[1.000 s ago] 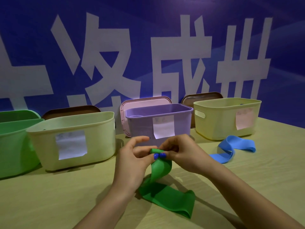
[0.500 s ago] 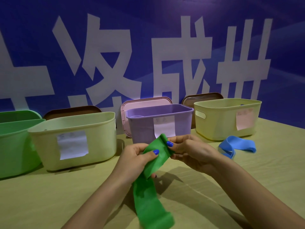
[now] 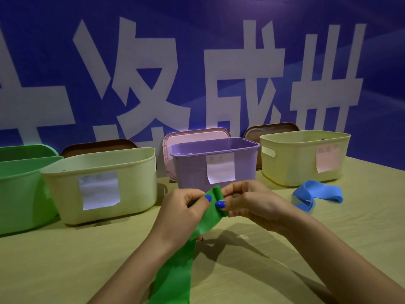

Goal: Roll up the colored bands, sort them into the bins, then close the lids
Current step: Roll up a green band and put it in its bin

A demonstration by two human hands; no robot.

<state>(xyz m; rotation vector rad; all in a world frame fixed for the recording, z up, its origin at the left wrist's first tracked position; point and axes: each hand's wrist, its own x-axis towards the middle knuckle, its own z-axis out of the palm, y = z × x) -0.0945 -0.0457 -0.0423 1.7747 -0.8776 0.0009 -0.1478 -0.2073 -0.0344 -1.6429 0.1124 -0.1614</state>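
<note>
— Now the top end of the green band is curled into a small tight roll. Half a second ago it was still flat. The loose end hung in the same way then.

— Who holds it?

— Both hands. The left hand pinches the flat part just under the roll with its thumb on top. The right hand has its fingers curled round the roll. Both thumbs have blue nails.

— Where is the band?

— Up in the air, in front of the purple bin. It runs long-ways from the roll down toward the person, and its loose end goes off the bottom edge.

— Can you read anything?

— Big white Chinese signs are on the blue wall; one reads 成. Each nearer bin has a paper note on its front, but the marks are too faint to read.

— What else is there?

— A yellow-green table. On it stand a green bin, a pale bin, the purple one and a yellow bin, all open. A pink lid and two brown lids lean behind them. A blue band lies loose beside the yellow bin.
</note>
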